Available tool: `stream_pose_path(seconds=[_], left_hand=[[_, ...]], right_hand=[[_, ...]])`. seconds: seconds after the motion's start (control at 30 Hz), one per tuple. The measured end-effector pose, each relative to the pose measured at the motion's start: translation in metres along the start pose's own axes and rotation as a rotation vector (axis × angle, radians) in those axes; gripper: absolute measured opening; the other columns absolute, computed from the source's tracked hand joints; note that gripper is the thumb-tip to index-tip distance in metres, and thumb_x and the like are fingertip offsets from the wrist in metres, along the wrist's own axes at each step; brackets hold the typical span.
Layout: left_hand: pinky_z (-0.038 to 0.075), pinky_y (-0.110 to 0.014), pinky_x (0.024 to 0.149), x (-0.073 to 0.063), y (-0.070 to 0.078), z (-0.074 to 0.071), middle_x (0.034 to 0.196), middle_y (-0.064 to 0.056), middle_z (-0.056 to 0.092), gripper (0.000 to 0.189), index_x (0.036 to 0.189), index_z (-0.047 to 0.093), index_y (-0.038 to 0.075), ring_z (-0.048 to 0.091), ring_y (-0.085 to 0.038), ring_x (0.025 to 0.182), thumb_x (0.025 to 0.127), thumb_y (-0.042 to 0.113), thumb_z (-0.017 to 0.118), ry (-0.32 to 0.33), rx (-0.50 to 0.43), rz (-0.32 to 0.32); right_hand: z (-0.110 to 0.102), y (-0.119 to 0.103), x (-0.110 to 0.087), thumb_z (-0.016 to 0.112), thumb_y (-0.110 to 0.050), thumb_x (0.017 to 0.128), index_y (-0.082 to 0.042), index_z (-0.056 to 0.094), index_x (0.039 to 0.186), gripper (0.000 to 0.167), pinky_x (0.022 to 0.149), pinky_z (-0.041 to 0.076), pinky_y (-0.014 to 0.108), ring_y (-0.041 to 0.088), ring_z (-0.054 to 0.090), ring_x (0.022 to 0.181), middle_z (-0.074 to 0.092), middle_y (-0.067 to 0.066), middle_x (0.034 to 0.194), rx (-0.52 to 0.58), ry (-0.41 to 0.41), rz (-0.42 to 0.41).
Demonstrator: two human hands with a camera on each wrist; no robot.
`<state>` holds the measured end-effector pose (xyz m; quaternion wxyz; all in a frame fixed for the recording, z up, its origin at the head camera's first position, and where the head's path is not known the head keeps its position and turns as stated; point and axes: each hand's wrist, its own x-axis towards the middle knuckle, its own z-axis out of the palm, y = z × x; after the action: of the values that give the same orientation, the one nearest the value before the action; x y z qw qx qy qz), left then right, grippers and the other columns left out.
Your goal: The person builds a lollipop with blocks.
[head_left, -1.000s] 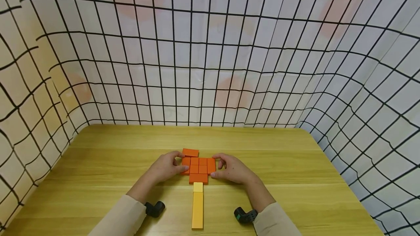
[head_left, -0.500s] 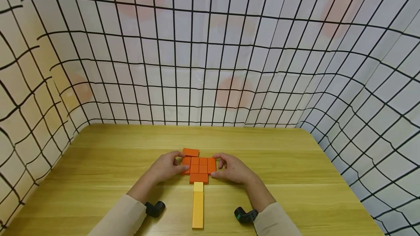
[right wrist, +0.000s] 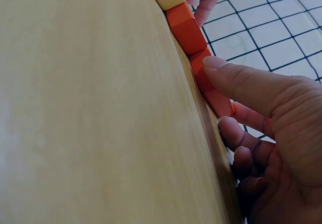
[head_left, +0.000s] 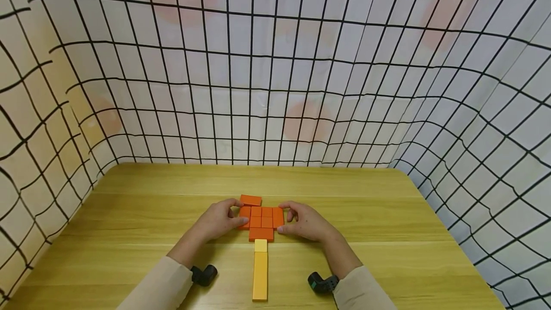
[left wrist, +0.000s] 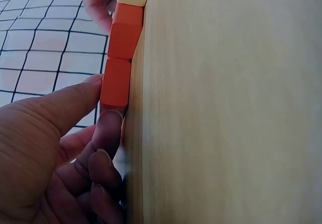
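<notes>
Orange wooden blocks lie fitted together flat on the table. My left hand (head_left: pixel 217 220) holds the upright block at the left end (head_left: pixel 245 212), thumb at its near end and index finger at its far end. At the opposite end, my right hand (head_left: pixel 305 221) holds the matching right block (head_left: pixel 278 217) between thumb and index finger. Several small square blocks (head_left: pixel 261 217) sit between these two. A crosswise orange block (head_left: pixel 261 234) adjoins them on the near side. Beyond the left block lies another orange block (head_left: pixel 250 200), slightly askew, close to the left index fingertip.
A small pale yellow block (head_left: pixel 260 245) and a long yellow block (head_left: pixel 260 276) run in line toward the near edge of the wooden table (head_left: pixel 142 219). Black wire grid (head_left: pixel 267 85) with white sheeting behind it surrounds the back and sides.
</notes>
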<state>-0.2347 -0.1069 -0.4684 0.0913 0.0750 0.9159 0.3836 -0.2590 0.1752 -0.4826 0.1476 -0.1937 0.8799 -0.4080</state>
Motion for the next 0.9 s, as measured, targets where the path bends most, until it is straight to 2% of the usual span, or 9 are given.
stream_pose_path(seconds=[0.33, 0.47, 0.6, 0.73, 0.9], left_hand=[[0.045, -0.032, 0.067, 0.001, -0.002, -0.002, 0.085, -0.001, 0.065, 0.048, 0.133, 0.064, 0.013, 0.055, -0.015, 0.073, 0.093, 0.038, 0.075, -0.013, -0.01, 0.006], [0.042, -0.03, 0.062, 0.006, -0.006, -0.008, 0.083, -0.002, 0.066, 0.045, 0.132, 0.063, 0.014, 0.054, -0.016, 0.068, 0.096, 0.039, 0.071, -0.017, -0.042, 0.0], [0.041, -0.029, 0.059, 0.013, -0.01, -0.014, 0.079, -0.002, 0.066, 0.036, 0.124, 0.065, 0.012, 0.053, -0.016, 0.065, 0.098, 0.035, 0.069, 0.009, -0.071, -0.003], [0.04, -0.029, 0.057, 0.022, -0.012, -0.018, 0.076, -0.004, 0.061, 0.03, 0.121, 0.065, 0.01, 0.05, -0.016, 0.061, 0.099, 0.031, 0.068, 0.05, -0.042, 0.014], [0.044, -0.032, 0.065, 0.033, -0.015, -0.02, 0.083, -0.005, 0.063, 0.036, 0.133, 0.064, 0.014, 0.053, -0.017, 0.07, 0.101, 0.03, 0.065, 0.054, 0.029, 0.041]], right_hand=[[-0.001, -0.001, -0.002, 0.084, -0.032, 0.086, -0.016, 0.059, 0.139, 0.061, 0.071, 0.042, 0.03, 0.017, 0.051, 0.079, 0.059, 0.003, 0.095, -0.002, -0.002, 0.01], [-0.001, 0.0, -0.002, 0.083, -0.033, 0.086, -0.016, 0.058, 0.139, 0.061, 0.071, 0.042, 0.029, 0.016, 0.051, 0.078, 0.058, 0.002, 0.095, -0.011, -0.008, 0.004], [-0.001, 0.0, -0.002, 0.083, -0.032, 0.087, -0.015, 0.058, 0.139, 0.061, 0.071, 0.043, 0.029, 0.016, 0.051, 0.078, 0.059, 0.002, 0.095, -0.004, -0.012, -0.004], [-0.002, -0.001, -0.002, 0.083, -0.031, 0.087, -0.014, 0.058, 0.139, 0.061, 0.071, 0.043, 0.029, 0.016, 0.051, 0.076, 0.059, 0.002, 0.094, -0.002, -0.008, -0.012], [-0.002, -0.001, -0.001, 0.083, -0.033, 0.087, -0.015, 0.058, 0.14, 0.061, 0.072, 0.043, 0.029, 0.015, 0.051, 0.078, 0.058, 0.001, 0.095, -0.007, -0.011, -0.003]])
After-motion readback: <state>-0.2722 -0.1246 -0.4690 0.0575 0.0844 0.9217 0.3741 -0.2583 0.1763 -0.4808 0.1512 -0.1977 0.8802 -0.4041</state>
